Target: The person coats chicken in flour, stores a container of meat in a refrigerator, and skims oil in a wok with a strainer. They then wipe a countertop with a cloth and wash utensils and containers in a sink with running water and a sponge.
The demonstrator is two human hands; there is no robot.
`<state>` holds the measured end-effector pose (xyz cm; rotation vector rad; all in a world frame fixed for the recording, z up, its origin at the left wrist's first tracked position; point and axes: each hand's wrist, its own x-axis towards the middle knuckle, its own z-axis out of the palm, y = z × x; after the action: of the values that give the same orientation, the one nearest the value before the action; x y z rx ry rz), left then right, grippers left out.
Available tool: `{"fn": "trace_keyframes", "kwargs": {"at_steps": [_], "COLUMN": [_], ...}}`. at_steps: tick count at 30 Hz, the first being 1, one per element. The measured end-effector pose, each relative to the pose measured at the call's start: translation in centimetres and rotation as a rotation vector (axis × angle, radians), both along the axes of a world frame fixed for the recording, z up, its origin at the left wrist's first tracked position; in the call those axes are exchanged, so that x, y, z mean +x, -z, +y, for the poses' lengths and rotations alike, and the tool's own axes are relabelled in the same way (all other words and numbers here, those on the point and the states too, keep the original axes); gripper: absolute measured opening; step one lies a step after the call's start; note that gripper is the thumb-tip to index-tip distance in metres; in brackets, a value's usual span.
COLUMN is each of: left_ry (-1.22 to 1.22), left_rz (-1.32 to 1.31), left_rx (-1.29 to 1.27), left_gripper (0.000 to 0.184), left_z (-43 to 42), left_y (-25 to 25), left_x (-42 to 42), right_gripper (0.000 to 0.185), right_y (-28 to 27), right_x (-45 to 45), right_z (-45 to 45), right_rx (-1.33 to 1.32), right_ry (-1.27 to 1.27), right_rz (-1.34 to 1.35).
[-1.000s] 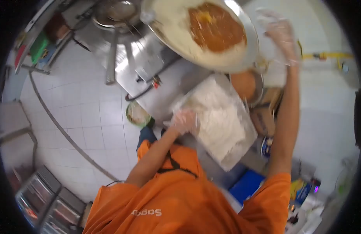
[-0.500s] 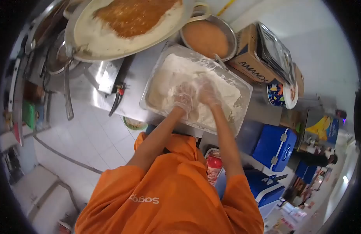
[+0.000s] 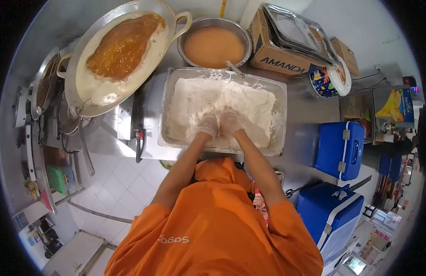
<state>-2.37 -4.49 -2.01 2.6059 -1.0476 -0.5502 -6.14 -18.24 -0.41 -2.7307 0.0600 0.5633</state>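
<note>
A metal tray (image 3: 281, 119) of white flour (image 3: 249, 99) lies on the counter in front of me. My left hand (image 3: 207, 125) and my right hand (image 3: 230, 121), both in clear plastic gloves, are close together in the flour near the tray's front side. Flour coats the gloves, and the fingertips point down into it. Whether the fingers hold anything is hidden. Behind the tray stands a steel bowl (image 3: 181, 48) of orange-brown liquid, with a metal handle leaning over its rim.
At the left is a wide two-handled pan (image 3: 150, 76) of bubbling oil. A cardboard box (image 3: 277, 62) carrying metal trays stands at the back right, beside a patterned tub (image 3: 319, 83). Blue coolers (image 3: 339, 149) are on the right. A hose with a red fitting (image 3: 139, 134) hangs by the counter edge.
My view has turned and shifted, so the tray now appears level. My hands, blurred and slightly apart before, are now closer together and lower in the flour.
</note>
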Motion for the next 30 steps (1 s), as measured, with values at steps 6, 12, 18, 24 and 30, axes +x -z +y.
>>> {"fn": "trace_keyframes", "kwargs": {"at_steps": [6, 12, 18, 24, 30], "left_ry": [-0.156, -0.430, -0.341, -0.421, -0.650], "left_rz": [0.114, 0.233, 0.060, 0.187, 0.276], "left_rx": [-0.199, -0.192, -0.071, -0.304, -0.235], "left_gripper": [0.039, 0.068, 0.064, 0.059, 0.053], "left_z": [2.6, 5.4, 5.8, 5.7, 5.1], "left_y": [0.9, 4.2, 5.5, 0.8, -2.8], "left_x": [1.0, 2.7, 2.9, 3.1, 3.5], "right_gripper": [0.074, 0.062, 0.042, 0.039, 0.030], "right_y": [-0.3, 6.5, -0.3, -0.3, 5.8], "right_x": [-3.1, -9.7, -7.1, -6.1, -1.7], "right_z": [-4.5, -7.3, -4.7, -3.7, -1.2], "right_rx": [0.407, 1.392, 0.235, 0.215, 0.252], "right_ry": [0.374, 0.749, 0.429, 0.548, 0.274], "right_rz": [0.063, -0.050, 0.095, -0.218, -0.738]}}
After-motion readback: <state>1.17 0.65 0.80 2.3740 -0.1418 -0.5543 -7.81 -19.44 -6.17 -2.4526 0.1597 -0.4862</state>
